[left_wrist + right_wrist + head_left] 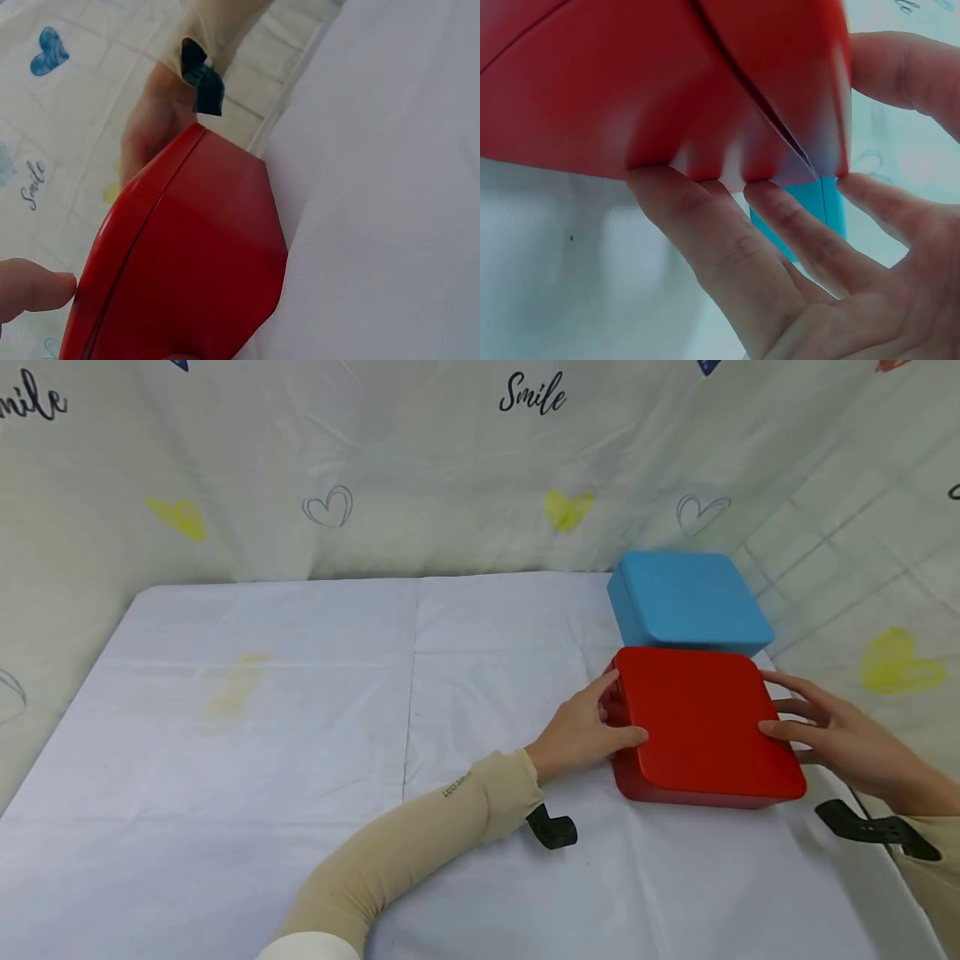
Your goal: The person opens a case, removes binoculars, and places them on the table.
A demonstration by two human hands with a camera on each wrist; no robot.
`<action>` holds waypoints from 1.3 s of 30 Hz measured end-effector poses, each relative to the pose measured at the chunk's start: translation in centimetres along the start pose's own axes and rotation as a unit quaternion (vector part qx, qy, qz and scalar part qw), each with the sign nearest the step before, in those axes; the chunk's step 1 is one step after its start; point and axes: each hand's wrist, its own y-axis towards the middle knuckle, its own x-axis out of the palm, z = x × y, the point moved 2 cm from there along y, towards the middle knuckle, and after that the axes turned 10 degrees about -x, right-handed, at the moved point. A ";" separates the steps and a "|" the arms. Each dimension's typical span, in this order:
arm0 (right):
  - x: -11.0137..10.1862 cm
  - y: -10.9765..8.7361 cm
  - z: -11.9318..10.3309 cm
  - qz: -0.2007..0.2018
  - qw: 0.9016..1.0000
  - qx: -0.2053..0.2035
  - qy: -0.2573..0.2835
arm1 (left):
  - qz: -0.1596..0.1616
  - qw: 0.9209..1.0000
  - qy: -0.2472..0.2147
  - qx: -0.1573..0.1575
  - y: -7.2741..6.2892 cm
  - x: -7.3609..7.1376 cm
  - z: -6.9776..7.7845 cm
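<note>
A red lidded box [708, 727] with rounded corners lies flat side up at the right of the table, between both hands. My left hand [579, 732] grips its left side, thumb on the top near the edge and fingers along the side wall. In the left wrist view that thumb [36, 289] presses the lid's edge; the other fingers are mostly hidden. My right hand [847, 735] holds the opposite side. In the right wrist view its fingertips [769, 196] touch the side wall, with the thumb on the top face. A seam runs round the red box.
Directly behind the red box stands a blue box [697, 597], close to the back right corner of the table. A white cloth [315, 710] covers the table. Behind and to the right hangs a pale printed curtain [442, 468]. Black straps [555, 828] hang at both wrists.
</note>
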 end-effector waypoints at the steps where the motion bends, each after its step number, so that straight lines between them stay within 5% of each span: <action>1: 0.1 0.1 -0.1 0.000 1.000 0.000 0.000 | -0.001 1.000 -0.006 0.000 -0.1 -0.1 -0.1; 14: 1.6 1.3 -1.8 -0.005 1.000 -0.019 0.001 | 0.005 1.000 -0.017 -0.003 -1.3 -2.5 -1.2; 39: 8.0 5.5 -9.2 0.003 0.994 -0.064 0.090 | -0.004 0.994 -0.109 -0.021 -5.7 -11.3 -4.6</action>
